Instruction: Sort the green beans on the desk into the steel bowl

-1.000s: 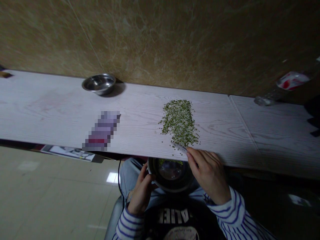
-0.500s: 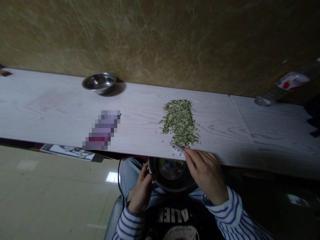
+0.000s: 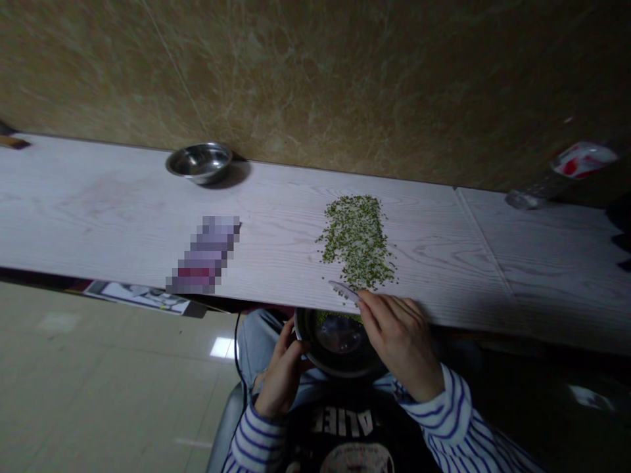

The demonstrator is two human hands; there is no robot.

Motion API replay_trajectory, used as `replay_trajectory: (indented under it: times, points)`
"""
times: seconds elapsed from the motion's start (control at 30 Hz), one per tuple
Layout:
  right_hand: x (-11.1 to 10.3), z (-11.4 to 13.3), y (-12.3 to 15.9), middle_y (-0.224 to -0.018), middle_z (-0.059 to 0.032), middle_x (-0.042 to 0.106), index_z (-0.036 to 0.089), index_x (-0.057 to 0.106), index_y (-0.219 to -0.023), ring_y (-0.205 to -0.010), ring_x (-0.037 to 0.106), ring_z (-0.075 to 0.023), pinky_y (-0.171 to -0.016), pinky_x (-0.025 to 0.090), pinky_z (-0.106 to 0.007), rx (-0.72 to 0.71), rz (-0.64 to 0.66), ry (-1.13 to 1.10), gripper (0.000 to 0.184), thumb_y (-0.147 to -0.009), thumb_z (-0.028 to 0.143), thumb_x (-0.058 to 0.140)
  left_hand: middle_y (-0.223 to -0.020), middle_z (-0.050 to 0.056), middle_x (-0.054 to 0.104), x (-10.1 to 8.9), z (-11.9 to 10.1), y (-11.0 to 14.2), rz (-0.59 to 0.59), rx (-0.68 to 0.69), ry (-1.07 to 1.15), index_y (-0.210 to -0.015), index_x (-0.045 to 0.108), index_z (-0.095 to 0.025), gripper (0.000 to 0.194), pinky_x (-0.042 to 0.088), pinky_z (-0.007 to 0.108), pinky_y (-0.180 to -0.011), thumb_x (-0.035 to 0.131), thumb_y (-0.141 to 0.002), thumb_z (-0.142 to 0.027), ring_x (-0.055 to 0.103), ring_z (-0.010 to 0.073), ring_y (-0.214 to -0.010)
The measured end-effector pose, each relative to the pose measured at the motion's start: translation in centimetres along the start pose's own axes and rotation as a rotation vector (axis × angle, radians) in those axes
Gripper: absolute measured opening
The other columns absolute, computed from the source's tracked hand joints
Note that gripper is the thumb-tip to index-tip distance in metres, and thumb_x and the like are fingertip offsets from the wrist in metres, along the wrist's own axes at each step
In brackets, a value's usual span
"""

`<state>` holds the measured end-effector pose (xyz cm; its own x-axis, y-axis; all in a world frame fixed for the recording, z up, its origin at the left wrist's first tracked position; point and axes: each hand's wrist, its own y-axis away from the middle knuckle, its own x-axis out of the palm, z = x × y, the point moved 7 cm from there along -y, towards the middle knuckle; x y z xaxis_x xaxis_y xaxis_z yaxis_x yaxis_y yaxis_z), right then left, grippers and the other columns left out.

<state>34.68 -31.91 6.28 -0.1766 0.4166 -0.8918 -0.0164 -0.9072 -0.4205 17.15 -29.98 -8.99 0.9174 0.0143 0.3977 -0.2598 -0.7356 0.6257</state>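
Small green beans, like mung beans [image 3: 355, 236], lie in a loose patch on the pale wooden counter. At the patch's near edge, my right hand [image 3: 399, 341] is closed around a pale, narrow, blade-shaped tool [image 3: 344, 290], whose exact kind I cannot make out. The tool's tip points left, beside a few stray beans. My left hand [image 3: 283, 374] grips the left rim of a metal bowl [image 3: 340, 374] just below the counter's front edge, over my lap. Some beans show inside the bowl; its right side is hidden by my right hand.
Another steel bowl [image 3: 200, 164] stands against the marbled wall [image 3: 315, 85]. A blurred-out flat item [image 3: 207, 253] lies left of the beans on the counter [image 3: 276, 236]. A clear plastic bottle [image 3: 582, 161] is at the far right. Printed sheets [image 3: 138, 295] show under the counter edge.
My right hand and the tool have shifted slightly left along the counter's front edge. My left hand still holds the bowl. The whole view has drifted a little.
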Motion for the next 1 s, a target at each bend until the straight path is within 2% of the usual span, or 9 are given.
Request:
replay_trajectory:
  times: [0.1, 0.3, 0.5, 0.67, 0.8, 1.0]
  points:
    - [-0.1, 0.1, 0.0, -0.087, -0.0046, 0.072, 0.018, 0.063, -0.108, -0.076, 0.063, -0.0167, -0.073, 0.037, -0.032, -0.004, -0.001, -0.005, 0.017, -0.096, 0.018, 0.050, -0.110, 0.005, 0.065, 0.0, 0.1, -0.1, 0.025, -0.003, 0.024, -0.126, 0.056, -0.024, 0.060, 0.047, 0.028, -0.063, 0.065, -0.067, -0.022, 0.059, 0.0201, -0.087]
    - [-0.2, 0.0, 0.1, -0.086, -0.0050, 0.072, 0.018, 0.062, -0.107, -0.074, 0.063, -0.0177, -0.072, 0.038, -0.032, 0.007, -0.026, 0.007, 0.016, -0.095, 0.018, 0.052, -0.117, 0.005, 0.063, 0.4, 0.0, -0.1, 0.052, 0.003, 0.012, -0.128, 0.053, -0.025, 0.058, 0.045, 0.025, -0.059, 0.063, -0.070, -0.021, 0.059, 0.0204, -0.092]
    - [-0.3, 0.1, 0.7, -0.084, -0.0055, 0.072, 0.015, 0.062, -0.106, -0.071, 0.065, -0.0176, -0.072, 0.044, -0.032, 0.046, -0.067, -0.019, 0.016, -0.095, 0.018, 0.051, -0.103, 0.003, 0.066, 0.9, -0.4, 0.1, 0.029, 0.000, -0.026, -0.126, 0.053, -0.022, 0.057, 0.043, 0.022, -0.055, 0.063, -0.070, -0.019, 0.056, 0.0160, -0.082]
    - [-0.1, 0.9, 0.7, -0.085, -0.0067, 0.073, 0.016, 0.061, -0.105, -0.069, 0.067, -0.0176, -0.069, 0.048, -0.031, 0.064, -0.093, -0.046, 0.016, -0.095, 0.019, 0.048, -0.106, 0.003, 0.067, 0.8, -0.4, 0.2, 0.027, -0.003, -0.041, -0.127, 0.053, -0.024, 0.057, 0.044, 0.023, -0.057, 0.061, -0.071, -0.020, 0.056, 0.0155, -0.080]
    - [0.0, 1.4, 0.1, -0.086, -0.0070, 0.073, 0.016, 0.061, -0.104, -0.067, 0.067, -0.0174, -0.066, 0.049, -0.030, 0.058, -0.100, -0.054, 0.017, -0.096, 0.019, 0.047, -0.107, 0.004, 0.067, 0.6, -0.5, 0.2, 0.029, 0.005, -0.016, -0.127, 0.053, -0.024, 0.058, 0.045, 0.025, -0.058, 0.062, -0.070, -0.021, 0.059, 0.0180, -0.083]
    - [0.6, 0.3, -2.0, -0.079, -0.0046, 0.072, 0.016, 0.062, -0.104, -0.067, 0.066, -0.0185, -0.069, 0.045, -0.031, 0.051, -0.114, 0.029, 0.016, -0.095, 0.020, 0.050, -0.114, 0.006, 0.067, -0.2, -1.2, 0.4, -0.005, 0.019, 0.022, -0.129, 0.053, -0.023, 0.061, 0.044, 0.024, -0.057, 0.064, -0.069, -0.021, 0.061, 0.0223, -0.096]
